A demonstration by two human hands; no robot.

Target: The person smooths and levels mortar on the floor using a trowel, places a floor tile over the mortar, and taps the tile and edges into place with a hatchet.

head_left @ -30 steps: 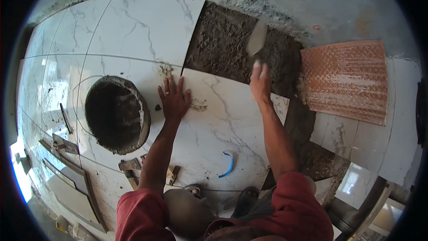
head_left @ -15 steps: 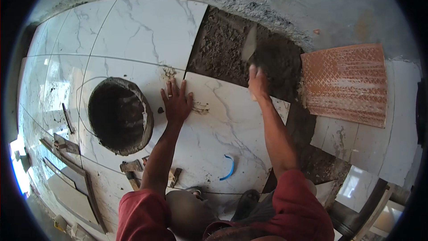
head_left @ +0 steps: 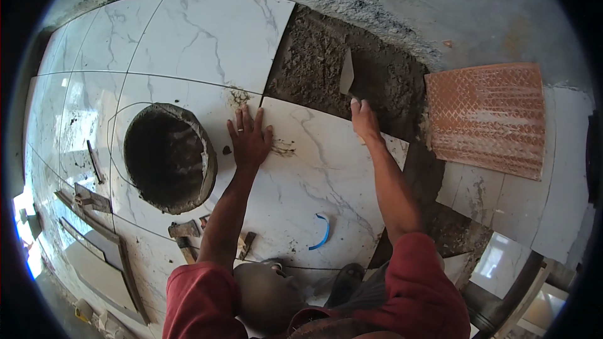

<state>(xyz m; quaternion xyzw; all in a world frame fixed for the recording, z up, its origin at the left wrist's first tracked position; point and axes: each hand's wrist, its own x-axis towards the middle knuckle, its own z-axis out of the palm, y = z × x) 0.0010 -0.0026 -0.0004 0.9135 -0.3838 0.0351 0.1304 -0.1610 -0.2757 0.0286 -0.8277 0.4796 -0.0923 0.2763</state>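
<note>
My right hand (head_left: 365,120) is closed round the handle of a trowel (head_left: 347,74), whose blade points away from me over the bed of dark mortar (head_left: 308,50). My left hand (head_left: 251,141) lies flat with fingers spread on a white marbled floor tile (head_left: 314,169), close to the tile's far left corner. Left of that hand stands a black bucket (head_left: 210,169) with a mortar-crusted rim and a wire handle. The mortar fills the gap between the laid tiles and the rough wall. Whether the blade touches the mortar I cannot tell.
A reddish-brown tile (head_left: 487,119) lies ridged side up at the right. A hammer (head_left: 184,231) and a blue curved strip (head_left: 320,232) lie on the tiles near me. Tile pieces (head_left: 100,270) lean at the lower left. The grey wall (head_left: 490,12) bounds the far side.
The trowel blade has swung slightly left and nearer to me, and its outline is sharper now. My right hand has shifted only a little; the left stays planted on the tile.
</note>
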